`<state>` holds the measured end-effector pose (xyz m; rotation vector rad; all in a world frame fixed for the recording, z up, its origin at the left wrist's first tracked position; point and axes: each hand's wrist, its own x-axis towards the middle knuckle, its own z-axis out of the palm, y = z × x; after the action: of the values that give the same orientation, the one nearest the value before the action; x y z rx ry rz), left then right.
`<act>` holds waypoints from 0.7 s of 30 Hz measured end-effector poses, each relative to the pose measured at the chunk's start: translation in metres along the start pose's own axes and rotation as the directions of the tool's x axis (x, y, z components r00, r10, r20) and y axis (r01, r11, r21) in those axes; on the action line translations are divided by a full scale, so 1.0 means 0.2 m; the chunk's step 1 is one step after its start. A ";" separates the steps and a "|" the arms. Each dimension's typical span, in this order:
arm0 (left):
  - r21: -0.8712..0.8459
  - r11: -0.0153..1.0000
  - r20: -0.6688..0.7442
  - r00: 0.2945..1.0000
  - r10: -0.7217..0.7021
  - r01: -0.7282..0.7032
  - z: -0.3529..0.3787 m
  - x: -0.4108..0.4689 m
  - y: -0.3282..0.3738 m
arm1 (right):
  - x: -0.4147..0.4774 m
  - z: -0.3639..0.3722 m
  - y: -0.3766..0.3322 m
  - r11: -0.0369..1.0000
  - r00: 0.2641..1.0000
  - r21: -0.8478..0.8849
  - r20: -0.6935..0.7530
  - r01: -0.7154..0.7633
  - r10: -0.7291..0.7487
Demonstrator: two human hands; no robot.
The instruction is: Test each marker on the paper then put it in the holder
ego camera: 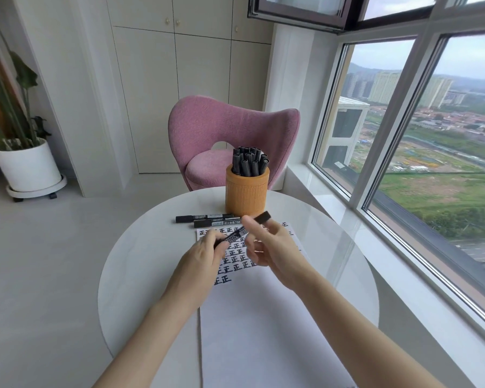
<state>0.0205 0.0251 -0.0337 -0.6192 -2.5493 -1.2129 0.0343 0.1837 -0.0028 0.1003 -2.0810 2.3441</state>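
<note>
Marker [235, 236] is held in the air over the top of the paper [263, 317], tilted, low end to the left and high end to the right. Left grip [205, 256] has its fingers curled round the lower end; right grip [272, 247] pinches the upper part w/ thumb & forefinger, black end poking out past the fingers. Can't tell if the cap is seated or partly off. Paper lies flat on the round white bench [140, 261], its top rows filled w/ black written characters, the rest blank. Just beyond the paper, 2 spare markers [203, 218] lie side by side, roughly parallel, caps to the left. Behind them, near the bench's far edge, stands the orange holder [247, 194], upright & packed w/ black stored markers [249, 161], caps up. Past the bench is a pink chair [207, 130]; plant pot [28, 166] on the floor far left; window [431, 135] along the right w/ a city view.
</note>
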 end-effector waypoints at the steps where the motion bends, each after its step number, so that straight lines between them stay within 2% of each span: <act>1: -0.018 1.000 0.014 1.000 -0.011 0.011 0.00 -0.01 0.01 | -0.01 0.03 0.00 0.999 1.000 -0.033 -0.001 0.000 0.000; 5: -0.089 0.995 0.011 0.999 -0.049 0.050 -0.01 -0.05 0.05 | -0.02 0.14 0.02 0.989 0.998 -0.138 -0.014 0.053 -0.056; 8: -0.050 0.996 0.002 0.998 -0.069 0.069 -0.04 -0.05 0.05 | -0.04 0.18 0.02 0.984 0.992 -0.127 0.016 0.123 -0.122; 12: -0.027 0.996 0.015 0.997 -0.081 0.081 -0.06 -0.07 0.05 | -0.07 0.19 0.03 0.986 0.991 -0.091 0.025 0.137 -0.135; 18: -0.191 0.977 0.085 0.993 -0.081 0.096 -0.08 -0.09 0.04 | -0.10 0.18 0.03 0.972 0.985 -0.160 0.052 0.171 -0.165; 21: -0.239 0.968 0.082 0.994 -0.065 0.083 -0.07 -0.10 0.04 | -0.10 0.19 0.04 0.978 0.989 -0.145 0.001 0.150 -0.151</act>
<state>0.0421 0.0133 -0.0263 -0.6348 -2.5248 -1.5713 0.0563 0.1464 -0.0064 0.2357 -2.1480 2.0981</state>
